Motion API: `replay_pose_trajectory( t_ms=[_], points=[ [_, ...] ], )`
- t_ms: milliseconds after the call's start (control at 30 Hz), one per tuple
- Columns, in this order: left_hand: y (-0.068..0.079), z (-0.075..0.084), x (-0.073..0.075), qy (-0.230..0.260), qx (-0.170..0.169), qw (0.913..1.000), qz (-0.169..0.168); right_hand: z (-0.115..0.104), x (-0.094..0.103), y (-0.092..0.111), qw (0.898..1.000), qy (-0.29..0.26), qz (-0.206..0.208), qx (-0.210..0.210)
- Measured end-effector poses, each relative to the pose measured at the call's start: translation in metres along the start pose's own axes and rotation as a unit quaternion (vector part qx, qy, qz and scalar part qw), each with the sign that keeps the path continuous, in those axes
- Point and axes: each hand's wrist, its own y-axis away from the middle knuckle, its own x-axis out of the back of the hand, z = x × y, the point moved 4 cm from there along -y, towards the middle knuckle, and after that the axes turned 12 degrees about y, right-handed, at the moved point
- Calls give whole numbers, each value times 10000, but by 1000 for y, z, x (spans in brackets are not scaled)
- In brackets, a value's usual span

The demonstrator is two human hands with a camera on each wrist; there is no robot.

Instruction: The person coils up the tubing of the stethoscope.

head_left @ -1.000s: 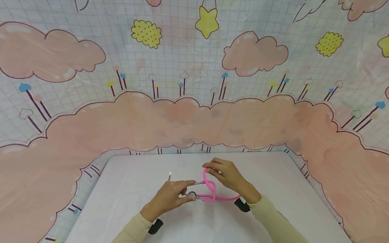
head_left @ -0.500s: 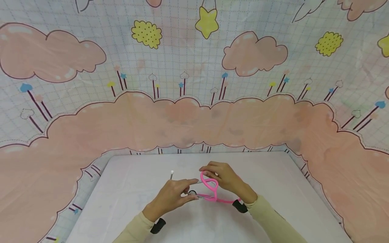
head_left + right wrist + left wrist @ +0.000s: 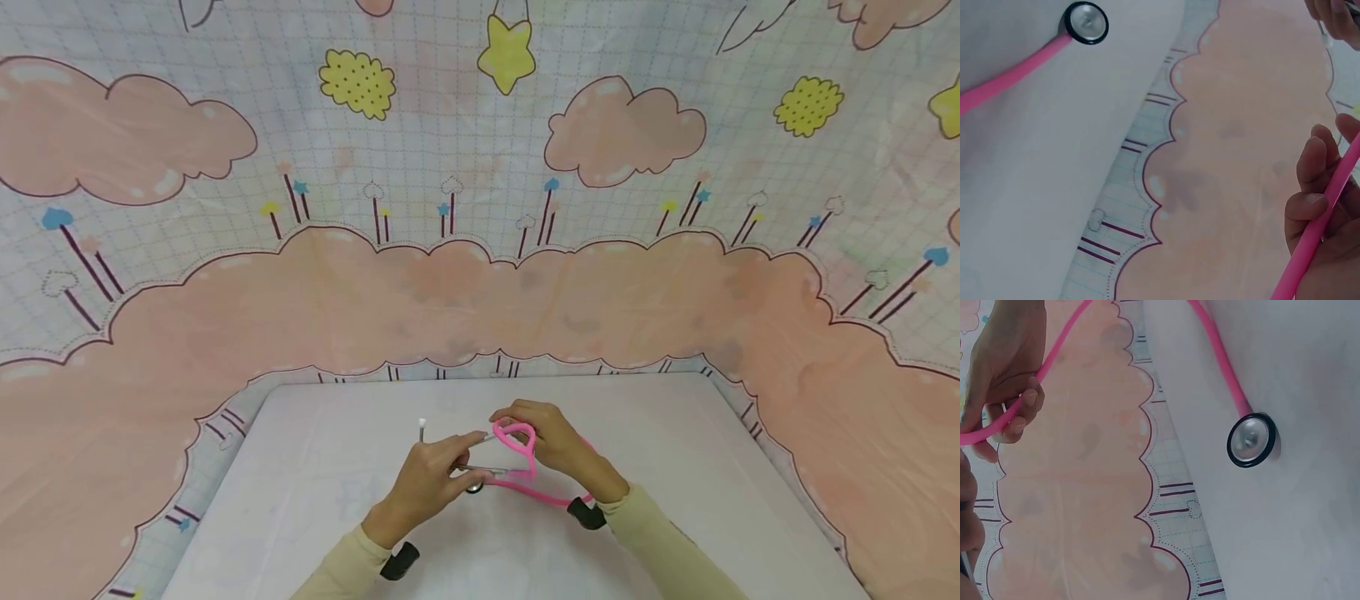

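A stethoscope with pink tubing [image 3: 534, 492] is between the two hands. My left hand [image 3: 423, 479] grips its metal ear tubes, and one white ear tip [image 3: 422, 422] sticks up behind that hand. On the right, my right hand [image 3: 553, 437] holds the looped part of the pink tubing; in the right wrist view the tubing crosses the curled fingers [image 3: 1307, 206]. The round chestpiece [image 3: 1251, 440], silver with a black rim, lies on the white table below the hands. The second ear tip is hidden in the head view.
The white tabletop [image 3: 315, 433] extends around the hands. Behind and beside it hangs a patterned cloth [image 3: 450, 308] with clouds and stars. A black wrist camera mount [image 3: 400, 562] sits below the left wrist, and another mount [image 3: 587, 513] below the right.
My left hand has shifted slightly right and up, and my right hand slightly left, bringing them closer. The tubing loop has tightened in view, and the chestpiece now shows below the left thumb.
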Motion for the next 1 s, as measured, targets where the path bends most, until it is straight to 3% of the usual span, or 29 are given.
replay_pose_trajectory(
  t_ms=[300, 433, 533, 700, 1000],
  points=[
    [0, -5, 6, 24, 260, 9981, 558, 7, -12, 8, 9953, 49, -7, -965],
    [1, -6, 8, 44, 378, 9971, 656, 6, -17, 9, 9960, 145, 9, -877],
    [2, -7, 8, 64, 509, 9964, 670, 2, -21, 10, 9974, 499, 53, -522],
    [2, -12, 6, 18, 835, 9953, 495, -6, -24, 13, 9924, 1193, 245, 166],
    [4, -19, 2, 193, 1783, 9836, -211, -4, -34, 23, 9903, 1323, -388, -166]
  ],
)
